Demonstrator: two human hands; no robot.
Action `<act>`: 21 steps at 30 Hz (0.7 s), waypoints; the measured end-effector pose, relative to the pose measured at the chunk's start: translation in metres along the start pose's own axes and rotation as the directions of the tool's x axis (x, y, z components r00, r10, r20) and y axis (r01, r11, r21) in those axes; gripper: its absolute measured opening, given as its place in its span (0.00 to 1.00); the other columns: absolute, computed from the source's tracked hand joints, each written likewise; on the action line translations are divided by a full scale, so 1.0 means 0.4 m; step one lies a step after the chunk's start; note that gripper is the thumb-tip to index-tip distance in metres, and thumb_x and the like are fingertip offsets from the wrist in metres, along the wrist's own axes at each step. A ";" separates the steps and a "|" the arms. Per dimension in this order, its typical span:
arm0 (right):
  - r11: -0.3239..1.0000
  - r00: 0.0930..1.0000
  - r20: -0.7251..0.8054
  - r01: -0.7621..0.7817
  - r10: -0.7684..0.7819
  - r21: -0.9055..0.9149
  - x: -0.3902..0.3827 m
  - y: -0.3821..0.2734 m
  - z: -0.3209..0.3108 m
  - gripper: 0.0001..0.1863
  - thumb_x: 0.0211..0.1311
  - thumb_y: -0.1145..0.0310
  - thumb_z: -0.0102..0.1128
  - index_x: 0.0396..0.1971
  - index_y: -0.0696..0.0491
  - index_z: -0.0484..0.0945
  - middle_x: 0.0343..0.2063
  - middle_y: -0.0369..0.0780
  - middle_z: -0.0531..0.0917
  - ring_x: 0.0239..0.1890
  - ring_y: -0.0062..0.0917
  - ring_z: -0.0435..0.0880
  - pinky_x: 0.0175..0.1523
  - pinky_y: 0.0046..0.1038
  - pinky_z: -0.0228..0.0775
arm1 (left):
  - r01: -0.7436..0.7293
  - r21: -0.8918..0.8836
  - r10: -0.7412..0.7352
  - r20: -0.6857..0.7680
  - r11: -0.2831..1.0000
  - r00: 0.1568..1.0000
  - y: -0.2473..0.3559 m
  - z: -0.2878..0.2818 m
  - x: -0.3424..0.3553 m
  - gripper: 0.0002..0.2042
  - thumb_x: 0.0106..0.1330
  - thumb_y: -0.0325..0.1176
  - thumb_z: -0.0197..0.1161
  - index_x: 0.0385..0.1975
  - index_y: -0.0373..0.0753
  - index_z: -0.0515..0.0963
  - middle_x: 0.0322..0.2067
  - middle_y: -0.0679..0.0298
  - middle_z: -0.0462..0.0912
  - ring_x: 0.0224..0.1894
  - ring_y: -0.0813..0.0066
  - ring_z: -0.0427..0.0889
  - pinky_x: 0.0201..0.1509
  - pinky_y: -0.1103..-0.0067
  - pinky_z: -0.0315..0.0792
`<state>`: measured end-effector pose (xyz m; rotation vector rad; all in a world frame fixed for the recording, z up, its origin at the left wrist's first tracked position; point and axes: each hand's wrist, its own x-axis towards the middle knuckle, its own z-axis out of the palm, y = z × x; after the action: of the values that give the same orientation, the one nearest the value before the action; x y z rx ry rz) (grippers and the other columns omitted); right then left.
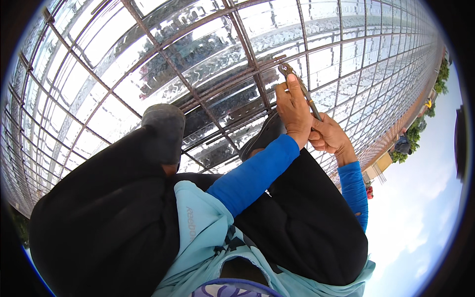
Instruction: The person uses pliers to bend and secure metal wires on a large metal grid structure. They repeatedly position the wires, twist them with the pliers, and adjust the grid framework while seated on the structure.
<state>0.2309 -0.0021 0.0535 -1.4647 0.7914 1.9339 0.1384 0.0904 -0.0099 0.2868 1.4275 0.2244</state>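
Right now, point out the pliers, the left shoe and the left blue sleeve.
Pliers (311, 104): head view, on the handle.
Left shoe (166, 126): head view, on the upper.
Left blue sleeve (257, 171): head view, forearm part.

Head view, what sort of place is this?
Probably an outdoor construction site, with reinforcement being worked on. A rebar grid spreads over silvery sheeting, a pair of pincers is at the bars, and open sky shows at the right.
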 end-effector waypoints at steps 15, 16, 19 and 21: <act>-0.113 0.364 -0.042 -0.395 -0.930 -0.912 0.027 0.110 0.169 0.30 0.56 0.71 0.69 0.56 0.60 0.67 0.26 0.46 0.81 0.30 0.44 0.86 0.34 0.45 0.77 | -0.043 -0.028 0.048 0.188 0.999 0.981 -0.021 -0.012 0.033 0.18 0.77 0.43 0.62 0.35 0.33 0.70 0.22 0.62 0.78 0.23 0.76 0.78 0.26 0.76 0.74; -0.061 0.430 -0.068 -0.278 -0.900 -0.959 0.026 0.112 0.151 0.27 0.57 0.71 0.68 0.55 0.60 0.68 0.24 0.45 0.80 0.28 0.44 0.85 0.33 0.44 0.77 | -0.051 -0.010 0.052 0.192 0.999 0.980 -0.016 -0.015 0.031 0.19 0.77 0.45 0.62 0.35 0.33 0.70 0.22 0.62 0.78 0.22 0.76 0.78 0.26 0.76 0.74; 0.333 0.685 -0.092 0.227 -0.722 -0.915 -0.006 0.051 0.111 0.14 0.63 0.69 0.64 0.43 0.62 0.75 0.18 0.40 0.78 0.18 0.34 0.79 0.27 0.35 0.72 | 0.012 -0.039 -0.005 0.163 0.999 0.987 0.013 -0.023 0.013 0.24 0.75 0.54 0.62 0.35 0.34 0.71 0.20 0.63 0.77 0.20 0.77 0.77 0.24 0.77 0.73; 0.965 0.973 -0.005 0.229 -0.231 -0.128 -0.019 0.029 0.013 0.15 0.72 0.62 0.57 0.38 0.62 0.78 0.20 0.37 0.79 0.18 0.18 0.76 0.25 0.22 0.69 | -0.015 -0.065 0.025 0.161 0.998 0.987 0.003 -0.023 0.010 0.26 0.77 0.57 0.58 0.36 0.33 0.70 0.21 0.63 0.76 0.22 0.78 0.76 0.26 0.78 0.71</act>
<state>0.2205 -0.0065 0.0633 -1.5775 0.4890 1.8224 0.1298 0.0934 -0.0145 0.2615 1.2550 0.2564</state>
